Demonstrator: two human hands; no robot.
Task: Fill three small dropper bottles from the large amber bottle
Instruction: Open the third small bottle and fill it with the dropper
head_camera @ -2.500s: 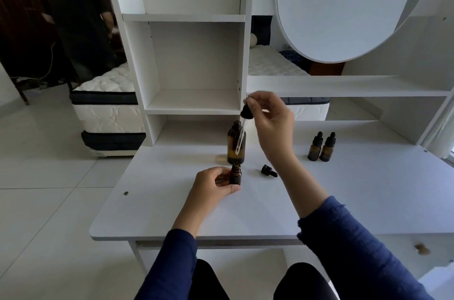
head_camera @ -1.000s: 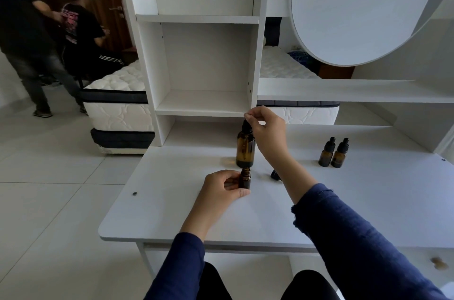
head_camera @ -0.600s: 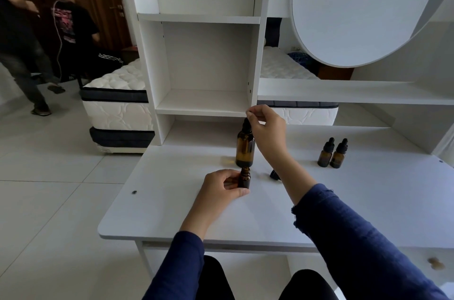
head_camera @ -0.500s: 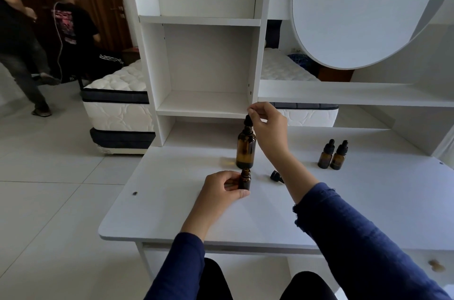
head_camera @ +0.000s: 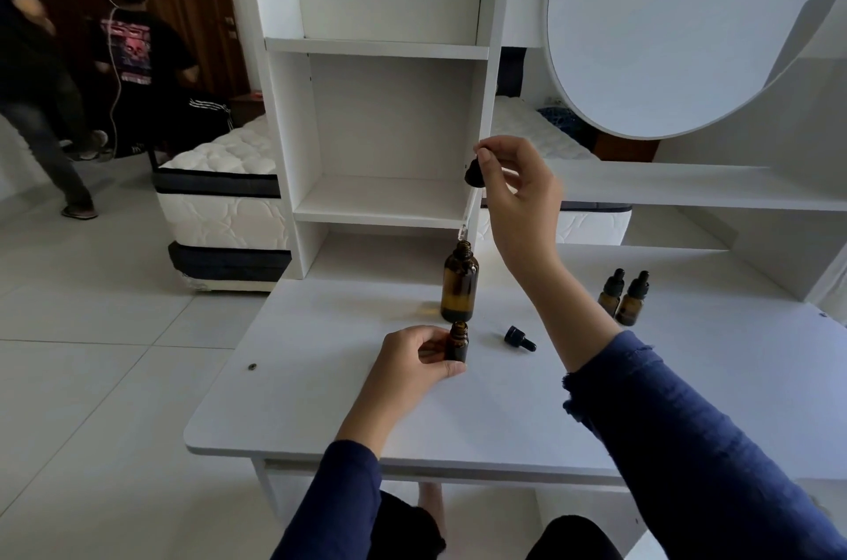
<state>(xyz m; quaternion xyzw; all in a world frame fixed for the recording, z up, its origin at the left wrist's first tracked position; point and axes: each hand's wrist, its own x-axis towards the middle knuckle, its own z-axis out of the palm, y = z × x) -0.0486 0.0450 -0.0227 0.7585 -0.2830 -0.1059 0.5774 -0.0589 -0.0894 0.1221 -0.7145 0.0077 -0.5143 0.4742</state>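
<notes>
Seated at a white laminate table (head_camera: 321, 385), dark blue sleeves on both arms. Right hand (head_camera: 518, 188) raised above the tabletop, thumb and forefinger pinching the black rubber bulb of a glass dropper (head_camera: 474, 173); pipette tilted, tip hanging just over the open mouth of the large amber glass bottle (head_camera: 459, 284). Large bottle upright, uncapped, about midway between the table's left and right edges, toward the back edge. Just in front of it, nearer the front edge, a small uncapped amber bottle (head_camera: 458, 344), upright, gripped round its side by the curled fingers of the left hand (head_camera: 412, 360). Just right of that, lying on its side, a small black dropper cap (head_camera: 519, 338). Toward the back right corner, two capped small amber bottles (head_camera: 634, 302), upright, side by side. At the back of the table, a white open shelf unit (head_camera: 389, 202) and a white round panel (head_camera: 664, 23).
</notes>
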